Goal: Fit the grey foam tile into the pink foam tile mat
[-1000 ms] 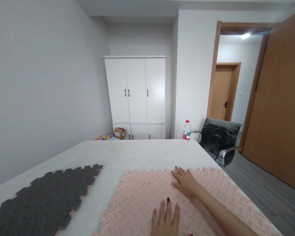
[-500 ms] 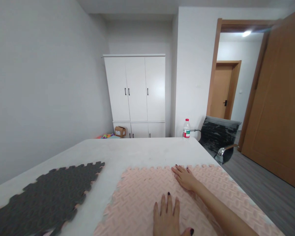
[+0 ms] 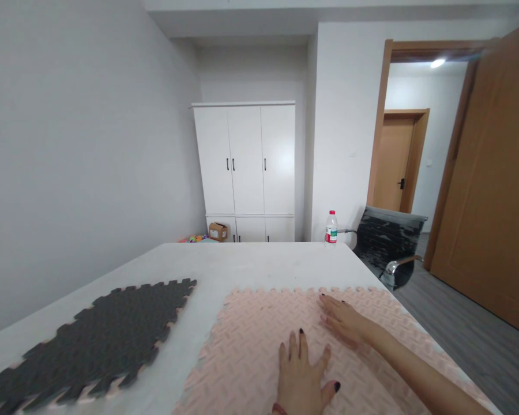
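Observation:
Pink foam mat tiles with toothed edges lie flat on the white table. My left hand rests palm down on the pink surface near its front middle, fingers spread. Farther back and to the right, my right hand is over the same pink foam with its fingers stretched out; it is slightly blurred, so I cannot tell whether its whole palm touches. Neither hand holds anything. A dark grey foam mat tile with the same toothed edge lies apart on the left.
A red-capped plastic bottle stands at the white table's far right corner. Beyond the right edge is a black chair. A white cabinet, a cardboard box and an open wooden door are farther off.
My right hand has slid a little to the right and toward me over the pink foam. My left hand has moved slightly forward, its thumb spread wider. The view has shifted a little.

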Motion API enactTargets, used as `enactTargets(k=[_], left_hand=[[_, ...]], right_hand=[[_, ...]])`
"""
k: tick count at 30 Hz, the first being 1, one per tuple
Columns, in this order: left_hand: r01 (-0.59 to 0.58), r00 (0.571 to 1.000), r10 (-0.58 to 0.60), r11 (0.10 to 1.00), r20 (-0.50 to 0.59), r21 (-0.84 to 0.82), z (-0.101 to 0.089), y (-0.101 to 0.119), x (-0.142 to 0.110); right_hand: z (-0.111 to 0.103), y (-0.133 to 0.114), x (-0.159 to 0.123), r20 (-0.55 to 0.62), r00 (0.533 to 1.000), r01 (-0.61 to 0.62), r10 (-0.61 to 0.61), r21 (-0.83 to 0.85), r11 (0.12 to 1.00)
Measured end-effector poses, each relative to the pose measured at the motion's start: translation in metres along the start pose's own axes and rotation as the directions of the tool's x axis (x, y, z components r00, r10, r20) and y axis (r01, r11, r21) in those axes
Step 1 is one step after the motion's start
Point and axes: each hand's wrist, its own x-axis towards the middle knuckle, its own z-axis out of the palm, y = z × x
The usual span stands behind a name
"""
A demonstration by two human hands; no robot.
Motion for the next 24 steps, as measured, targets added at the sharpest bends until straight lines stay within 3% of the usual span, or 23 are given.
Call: enactTargets(k=[4,7,12,15,17,19,21,24], left_hand=[[-0.028,0.996,0.032,0.999,-0.079,0.042,0.023,-0.012,0.01],[-0.05,0.997,0.052,0.998,-0.066,0.033,0.026,-0.015,0.011],[-0.108,0.993,0.108,0.994,0.043,-0.008,-0.007,-0.007,-0.004],[-0.16,0.981,0.17,0.982,0.096,-0.102,-0.031,-0.024,-0.013],[-0.111,0.993,0.115,0.98,0.015,-0.164,-0.046,-0.053,-0.021],[0.003,0.986,-0.031,0.985,-0.164,-0.171,-0.062,-0.096,-0.034],[0.17,0.909,-0.197,0.98,-0.367,-0.104,-0.083,-0.147,-0.055],[0.565,0.716,-0.423,0.819,-0.556,0.105,-0.109,-0.222,-0.097]], right_hand=[[0.009,0.003,-0.024,0.003,1.0,-0.03,0.03,-0.02,0.999],[0.016,0.001,-0.03,-0.023,0.999,-0.043,0.041,-0.076,0.996],[0.017,-0.005,-0.03,-0.035,0.999,-0.035,0.03,-0.136,0.99],[0.015,-0.008,-0.033,-0.051,0.998,-0.04,0.032,-0.161,0.986],[0.015,-0.01,-0.035,-0.062,0.997,-0.046,0.035,-0.171,0.984],[0.016,-0.01,-0.037,-0.074,0.997,-0.048,0.036,-0.173,0.984],[0.017,-0.01,-0.038,-0.087,0.996,-0.047,0.033,-0.168,0.985],[0.019,-0.009,-0.037,-0.113,0.993,-0.041,0.024,-0.155,0.987]])
